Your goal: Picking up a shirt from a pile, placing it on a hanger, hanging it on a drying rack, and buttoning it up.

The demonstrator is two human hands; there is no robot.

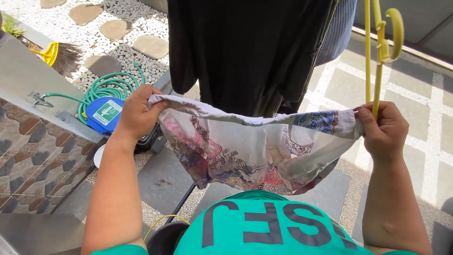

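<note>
Two hands hold a printed garment [250,151] stretched between them, in front of a dark shirt [245,52] hanging ahead. My left hand [137,113] is closed on the garment's left edge; my right hand [384,130] pinches its right edge together with a yellow hanger [380,47]. I judge the cloth light, thin and limp: it sags in the middle. Gripping along the top hem near both corners seems surest.
</note>
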